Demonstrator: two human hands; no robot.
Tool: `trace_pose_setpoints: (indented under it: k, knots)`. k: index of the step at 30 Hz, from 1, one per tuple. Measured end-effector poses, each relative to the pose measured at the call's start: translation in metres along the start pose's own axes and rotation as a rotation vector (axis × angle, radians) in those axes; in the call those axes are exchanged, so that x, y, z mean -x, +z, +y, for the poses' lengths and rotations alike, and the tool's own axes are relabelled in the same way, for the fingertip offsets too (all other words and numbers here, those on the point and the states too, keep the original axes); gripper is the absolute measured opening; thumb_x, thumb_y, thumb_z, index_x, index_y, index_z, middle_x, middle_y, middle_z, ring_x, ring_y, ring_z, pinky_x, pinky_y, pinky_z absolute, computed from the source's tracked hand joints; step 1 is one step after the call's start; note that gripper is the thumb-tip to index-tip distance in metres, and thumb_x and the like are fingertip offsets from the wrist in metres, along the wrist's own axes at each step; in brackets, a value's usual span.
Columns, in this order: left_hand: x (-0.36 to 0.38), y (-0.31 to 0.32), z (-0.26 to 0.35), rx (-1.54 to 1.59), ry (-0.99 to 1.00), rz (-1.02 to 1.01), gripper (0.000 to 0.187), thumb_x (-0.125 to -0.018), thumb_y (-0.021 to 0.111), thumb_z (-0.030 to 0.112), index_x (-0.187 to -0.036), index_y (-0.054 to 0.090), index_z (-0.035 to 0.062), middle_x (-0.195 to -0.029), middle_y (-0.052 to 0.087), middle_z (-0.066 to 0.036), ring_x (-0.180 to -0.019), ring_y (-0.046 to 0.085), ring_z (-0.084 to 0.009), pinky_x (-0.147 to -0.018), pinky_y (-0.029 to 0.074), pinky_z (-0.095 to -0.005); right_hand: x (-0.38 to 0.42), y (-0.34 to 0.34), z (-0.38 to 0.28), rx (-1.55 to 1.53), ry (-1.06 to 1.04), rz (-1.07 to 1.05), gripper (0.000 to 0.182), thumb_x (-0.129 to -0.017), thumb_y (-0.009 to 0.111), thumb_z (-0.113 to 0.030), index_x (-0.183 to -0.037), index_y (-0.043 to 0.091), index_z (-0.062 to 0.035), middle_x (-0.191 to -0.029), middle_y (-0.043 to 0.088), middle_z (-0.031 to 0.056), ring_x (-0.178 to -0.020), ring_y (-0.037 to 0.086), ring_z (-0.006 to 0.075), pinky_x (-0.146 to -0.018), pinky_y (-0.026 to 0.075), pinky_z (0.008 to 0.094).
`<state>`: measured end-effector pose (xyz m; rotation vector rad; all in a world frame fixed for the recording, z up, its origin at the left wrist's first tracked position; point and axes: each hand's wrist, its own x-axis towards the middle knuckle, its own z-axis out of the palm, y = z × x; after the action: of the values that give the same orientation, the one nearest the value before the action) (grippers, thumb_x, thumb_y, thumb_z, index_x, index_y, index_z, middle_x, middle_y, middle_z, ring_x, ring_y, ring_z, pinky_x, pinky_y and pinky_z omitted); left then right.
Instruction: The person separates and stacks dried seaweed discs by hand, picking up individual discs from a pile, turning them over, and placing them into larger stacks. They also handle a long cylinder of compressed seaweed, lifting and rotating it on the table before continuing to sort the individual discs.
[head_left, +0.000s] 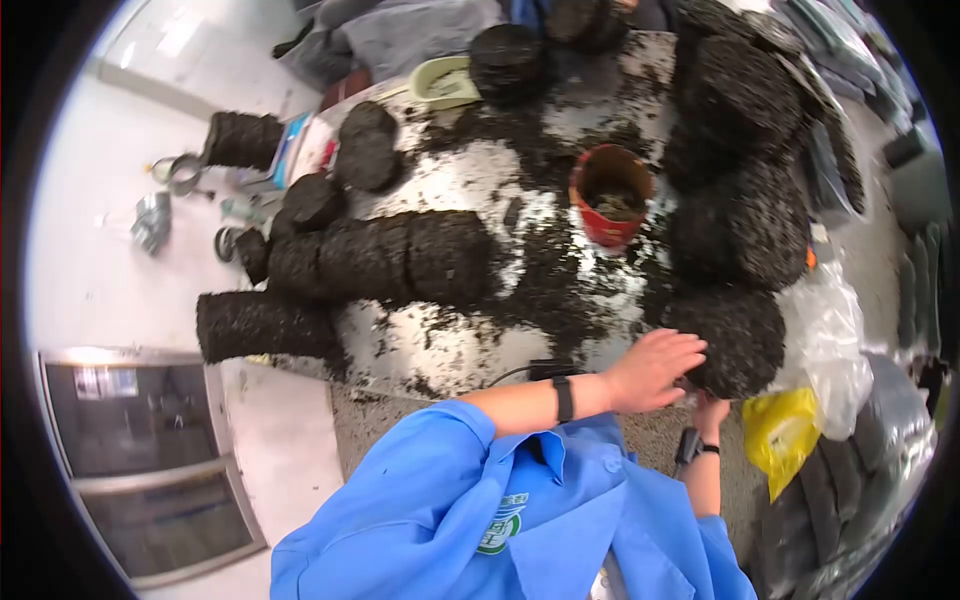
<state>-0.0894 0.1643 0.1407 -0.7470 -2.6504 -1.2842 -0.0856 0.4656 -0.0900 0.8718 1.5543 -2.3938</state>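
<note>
My left hand [655,370] is open, fingers extended, at the left side of the dark round block [738,345] at the table's [430,345] near right corner. My right hand [711,412] is at that block's near underside; its fingers are partly hidden, grip undetermined. Stacked dark blocks [740,120] line the right edge. Left of them stands a red pot [612,200], dark crumbs around it. A pale green scoop [445,83] lies near the far edge.

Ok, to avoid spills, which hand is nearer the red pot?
Left. The left hand is in front of the red pot; the right hand is farther back and right, by the dark block.
</note>
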Motion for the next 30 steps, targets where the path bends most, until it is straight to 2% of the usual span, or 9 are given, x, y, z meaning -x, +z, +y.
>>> trace_pose_setpoints:
  k: [4,9,13,15,17,19,21,27,30]
  knots:
    - [0.129,-0.113,-0.042,-0.124,-0.474,0.408,0.044,-0.079,0.069,0.015,-0.121,0.064,0.0050,-0.124,0.063,-0.016,-0.115,0.058,-0.0362,-0.103,0.044,-0.0454,0.040,-0.047,0.023,0.134,0.292,0.198,0.027,-0.100,0.057,-0.030,-0.114,0.064,-0.0085,-0.097,0.065,0.0011,-0.084,0.061,0.0132,-0.075,0.052,0.0297]
    - [0.351,-0.215,-0.134,-0.233,-1.051,1.142,0.038,-0.088,0.065,0.003,-0.124,0.054,0.0041,-0.117,0.052,-0.010,-0.102,0.056,-0.0214,-0.087,0.050,-0.0333,0.140,0.149,0.020,0.300,0.319,-0.136,0.017,-0.095,0.067,-0.020,-0.103,0.064,-0.0058,-0.088,0.066,0.0052,-0.074,0.062,0.0135,-0.062,0.049,0.0269]
    - [0.393,-0.291,-0.143,-0.384,-1.068,1.097,0.045,-0.087,0.067,0.004,-0.129,0.051,0.0036,-0.122,0.050,-0.015,-0.110,0.053,-0.0259,-0.091,0.049,-0.0357,0.185,0.349,0.050,0.474,0.045,-0.618,0.036,-0.095,0.071,-0.020,-0.123,0.059,-0.0010,-0.104,0.065,0.0074,-0.092,0.063,0.0155,-0.080,0.052,0.0282]
    - [0.407,-0.310,-0.170,-0.440,-0.986,1.070,0.054,-0.087,0.069,0.009,-0.136,0.046,0.0015,-0.129,0.049,-0.019,-0.116,0.053,-0.0317,-0.099,0.046,-0.0429,0.189,0.432,0.096,0.631,-0.345,-0.609,0.055,-0.090,0.078,-0.026,-0.131,0.054,0.0028,-0.121,0.061,0.0132,-0.110,0.062,0.0227,-0.093,0.051,0.0337]
    - [0.412,-0.331,-0.192,-0.923,-0.929,1.059,0.064,-0.088,0.070,0.017,-0.141,0.041,-0.0019,-0.135,0.047,-0.021,-0.120,0.052,-0.0372,-0.105,0.041,-0.0496,0.192,0.495,0.131,0.775,-0.411,-0.573,0.078,-0.082,0.085,-0.031,-0.139,0.046,0.0052,-0.135,0.054,0.0194,-0.125,0.054,0.0312,-0.106,0.045,0.0397]
    - [0.430,-0.346,-0.222,-0.830,-1.032,1.088,0.075,-0.087,0.072,0.024,-0.145,0.035,-0.0047,-0.135,0.049,-0.021,-0.123,0.049,-0.0404,-0.107,0.039,-0.0518,0.196,0.531,0.160,0.942,-0.536,-0.496,0.096,-0.075,0.090,-0.034,-0.146,0.038,0.0065,-0.140,0.049,0.0230,-0.131,0.048,0.0354,-0.112,0.039,0.0432]
    - [0.436,-0.362,-0.226,-0.409,-1.213,1.000,0.073,-0.087,0.073,0.027,-0.144,0.039,-0.0039,-0.132,0.051,-0.021,-0.124,0.047,-0.0410,-0.106,0.040,-0.0497,0.209,0.542,0.166,0.928,-0.448,-0.485,0.108,-0.072,0.092,-0.036,-0.151,0.030,0.0058,-0.147,0.042,0.0247,-0.137,0.041,0.0365,-0.116,0.033,0.0443]
    - [0.467,-0.364,-0.258,-0.487,-1.126,0.793,0.060,-0.088,0.073,0.035,-0.132,0.051,0.0012,-0.127,0.054,-0.021,-0.118,0.053,-0.0374,-0.104,0.041,-0.0468,0.219,0.537,0.155,0.856,-0.199,-0.439,0.112,-0.072,0.093,-0.028,-0.153,0.025,0.0051,-0.150,0.042,0.0237,-0.139,0.043,0.0323,-0.115,0.036,0.0400]
    - [0.473,-0.350,-0.274,0.251,-1.008,0.930,0.055,-0.092,0.070,0.034,-0.131,0.050,0.0001,-0.135,0.052,-0.018,-0.126,0.051,-0.0300,-0.106,0.039,-0.0409,0.215,0.524,0.154,0.696,-0.121,-0.503,0.109,-0.074,0.091,-0.023,-0.154,0.024,0.0045,-0.146,0.047,0.0210,-0.132,0.050,0.0292,-0.110,0.041,0.0378]
